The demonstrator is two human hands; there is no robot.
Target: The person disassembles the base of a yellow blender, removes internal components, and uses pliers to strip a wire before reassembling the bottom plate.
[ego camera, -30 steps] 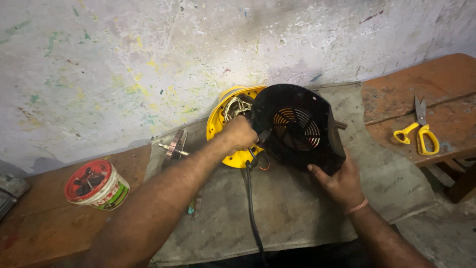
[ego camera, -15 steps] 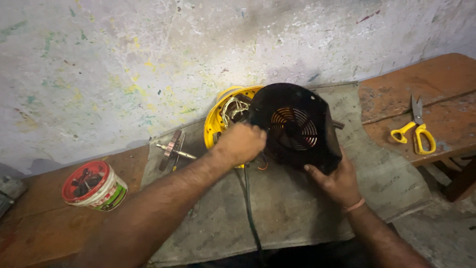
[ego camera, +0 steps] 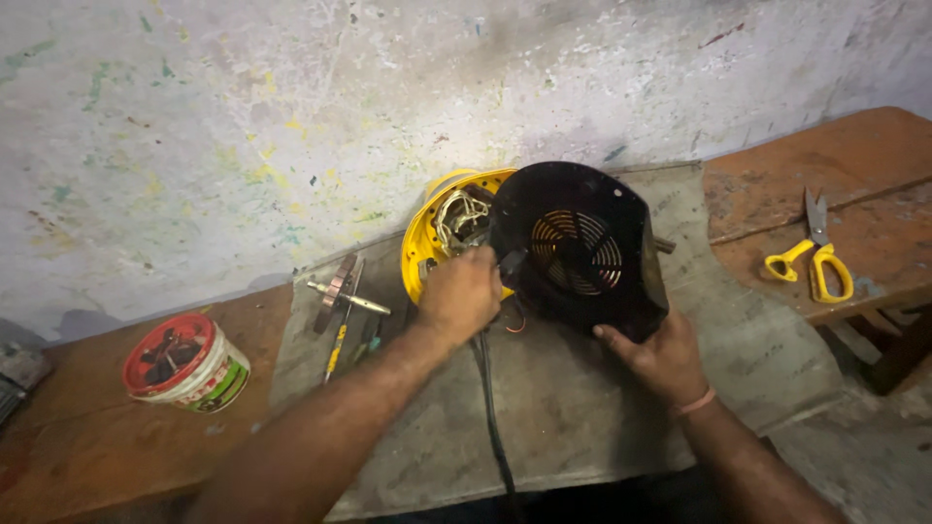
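A single head-worn camera looks steeply down and forward from close above the workbench (ego camera: 116, 446), facing the paint-flecked wall (ego camera: 291, 116); no second view exists.

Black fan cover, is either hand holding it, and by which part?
The right hand grips the black fan cover by its lower edge. The left hand is closed at its left side, near the yellow housing; what it grips is hidden.

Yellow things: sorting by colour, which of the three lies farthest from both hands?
The yellow-handled scissors on the wooden bench, right of the yellow round housing and yellow-handled screwdriver.
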